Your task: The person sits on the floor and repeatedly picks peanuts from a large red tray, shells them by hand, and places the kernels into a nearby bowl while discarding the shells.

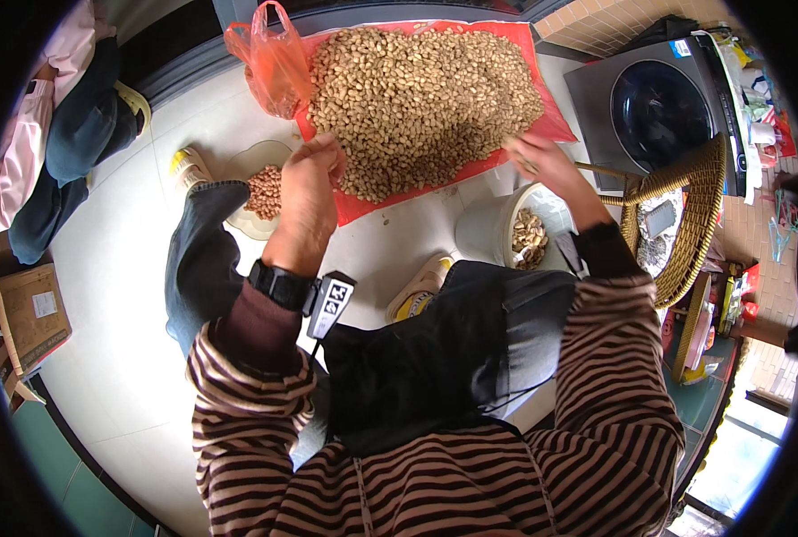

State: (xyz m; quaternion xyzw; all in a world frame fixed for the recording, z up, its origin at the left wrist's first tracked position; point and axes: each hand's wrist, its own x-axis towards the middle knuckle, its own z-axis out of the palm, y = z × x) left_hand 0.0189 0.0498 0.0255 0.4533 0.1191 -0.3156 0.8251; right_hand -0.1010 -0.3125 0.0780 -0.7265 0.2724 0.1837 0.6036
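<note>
Unshelled peanuts (426, 101) lie heaped on a red plastic sheet (552, 121) in front of me. My left hand (310, 181) is at the heap's near left edge, its fingers curled; whether anything is in them is hidden. Beside it, partly covered by my wrist, a pale dish (259, 156) holds shelled reddish peanut kernels (263, 193). My right hand (545, 162) is blurred, with bent fingers between the heap's right edge and a whitish bucket (483, 225). Something small may be in its fingers, but I cannot tell. Empty peanut shells (530, 236) lie inside the bucket.
A red plastic bag (275, 67) stands at the sheet's left corner. To the right are a woven wicker chair (697, 221) and a dark grey front-loading washing machine (600, 114). Another person (80, 148) is at the far left, above a cardboard box (37, 315).
</note>
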